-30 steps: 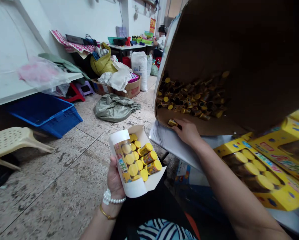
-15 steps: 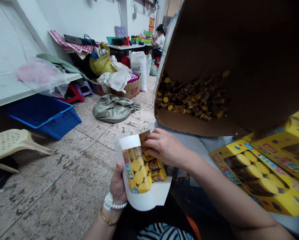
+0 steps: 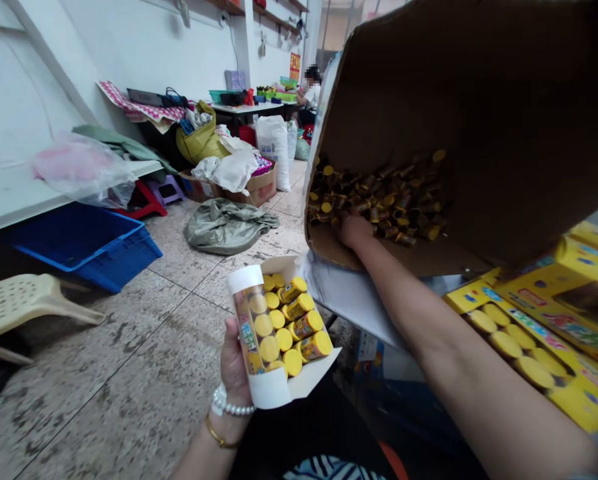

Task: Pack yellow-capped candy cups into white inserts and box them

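My left hand (image 3: 235,360) grips a small cardboard box (image 3: 273,390) by its left side, thumb up along the edge. White end flaps stand out from the open box, and a clear window faces me. Several yellow-capped tubs (image 3: 293,363) lie packed inside it in rows, some on their sides. Off to the right, my right hand (image 3: 356,230) reaches into a big brown carton (image 3: 331,248) tipped toward me. Its fingers are among a heap of small yellow-capped tubs (image 3: 403,203), and the dimness hides them.
Filled yellow window boxes (image 3: 573,390) are stacked at the right, beside my forearm. A blue crate (image 3: 129,250) and a cream plastic stool (image 3: 23,300) stand on the left. Grey-green cloth (image 3: 229,227) lies on the floor. A person (image 3: 309,97) sits at a far table.
My right hand has left the small box and moved up and right into the big carton. The tubs in the small box now show fully. My left hand still holds the box.
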`<state>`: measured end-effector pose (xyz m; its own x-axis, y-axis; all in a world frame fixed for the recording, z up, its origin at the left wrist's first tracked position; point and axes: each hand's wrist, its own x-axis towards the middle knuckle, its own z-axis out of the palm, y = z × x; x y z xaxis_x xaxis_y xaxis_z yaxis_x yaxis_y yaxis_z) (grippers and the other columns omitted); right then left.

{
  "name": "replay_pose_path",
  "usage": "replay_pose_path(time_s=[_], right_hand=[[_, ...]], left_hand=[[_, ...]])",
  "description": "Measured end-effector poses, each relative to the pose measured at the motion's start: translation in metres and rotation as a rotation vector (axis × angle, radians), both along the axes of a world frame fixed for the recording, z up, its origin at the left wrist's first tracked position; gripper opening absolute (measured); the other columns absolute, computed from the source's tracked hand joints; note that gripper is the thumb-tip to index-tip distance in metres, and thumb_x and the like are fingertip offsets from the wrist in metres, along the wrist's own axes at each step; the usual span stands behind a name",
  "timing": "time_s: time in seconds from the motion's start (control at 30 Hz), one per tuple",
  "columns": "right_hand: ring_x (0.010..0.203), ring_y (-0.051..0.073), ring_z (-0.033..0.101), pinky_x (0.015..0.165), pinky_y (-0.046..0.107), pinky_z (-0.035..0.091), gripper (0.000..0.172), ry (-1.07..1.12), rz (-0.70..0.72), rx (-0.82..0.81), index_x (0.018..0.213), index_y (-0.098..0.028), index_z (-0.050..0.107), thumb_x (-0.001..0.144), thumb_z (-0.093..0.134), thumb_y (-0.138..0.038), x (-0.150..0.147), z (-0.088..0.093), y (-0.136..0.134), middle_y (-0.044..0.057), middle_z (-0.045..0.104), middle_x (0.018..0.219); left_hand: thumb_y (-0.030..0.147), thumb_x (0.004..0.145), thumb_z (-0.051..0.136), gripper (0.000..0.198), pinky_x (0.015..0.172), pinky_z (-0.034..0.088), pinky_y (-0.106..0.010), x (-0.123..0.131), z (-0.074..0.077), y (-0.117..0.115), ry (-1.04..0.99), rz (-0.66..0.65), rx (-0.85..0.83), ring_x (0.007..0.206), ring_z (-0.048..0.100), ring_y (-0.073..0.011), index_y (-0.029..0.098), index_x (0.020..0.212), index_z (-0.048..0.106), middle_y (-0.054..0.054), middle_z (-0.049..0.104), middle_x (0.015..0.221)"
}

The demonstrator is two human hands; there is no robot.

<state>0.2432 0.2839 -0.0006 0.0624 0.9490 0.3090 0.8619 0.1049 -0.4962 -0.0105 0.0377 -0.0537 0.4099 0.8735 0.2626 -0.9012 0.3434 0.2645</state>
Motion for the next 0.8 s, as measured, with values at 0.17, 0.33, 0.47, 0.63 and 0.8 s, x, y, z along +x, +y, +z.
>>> replay_pose_path(time_s=[0.17,0.33,0.47,0.63,0.8], right_hand=[[0.096,0.021,0.066,0.092,0.035,0.048,0.012,0.047,0.04,0.053,0.092,-0.014,0.067,0.087,0.065,-0.025,0.004,-0.014,-0.004,0.012,0.067,0.096],[0.112,0.029,0.061,0.096,0.038,0.048,0.037,-0.026,0.094,0.077,0.11,-0.014,0.07,0.074,0.066,-0.01,0.011,-0.005,-0.05,0.014,0.066,0.109],[0.095,0.025,0.068,0.085,0.036,0.055,0.064,0.06,0.257,0.036,0.132,-0.02,0.055,0.071,0.073,-0.017,-0.009,0.021,-0.106,0.007,0.071,0.104],[0.094,0.018,0.068,0.085,0.032,0.055,0.02,0.133,0.697,0.114,0.105,-0.023,0.068,0.085,0.064,-0.021,-0.049,0.046,-0.158,0.005,0.069,0.107],[0.099,0.02,0.066,0.087,0.035,0.056,0.022,0.011,0.783,0.216,0.109,-0.022,0.07,0.089,0.064,-0.02,-0.065,0.036,-0.165,0.009,0.067,0.11]], left_hand=[[0.063,0.095,0.045,0.052,0.122,0.024,-0.054,-0.01,-0.001,-0.014,0.052,0.073,-0.033,0.141,0.046,-0.028,0.033,0.135,0.06,-0.004,0.064,0.139],[0.064,0.095,0.044,0.053,0.122,0.023,-0.054,-0.015,-0.008,-0.022,0.028,0.074,-0.099,0.142,0.046,-0.0293,0.033,0.136,0.058,-0.004,0.065,0.139],[0.071,0.091,0.043,0.07,0.121,0.02,-0.059,-0.009,-0.018,-0.023,0.052,-0.018,-0.126,0.148,0.035,-0.0336,0.026,0.144,0.049,-0.011,0.055,0.148],[0.068,0.096,0.032,0.068,0.123,0.016,-0.059,0.002,-0.021,-0.02,0.031,-0.01,-0.107,0.151,0.029,-0.032,0.025,0.145,0.048,-0.01,0.054,0.15],[0.069,0.094,0.039,0.064,0.122,0.02,-0.059,0.007,-0.016,-0.019,0.035,-0.037,-0.109,0.148,0.034,-0.0326,0.027,0.141,0.054,-0.009,0.056,0.148]])
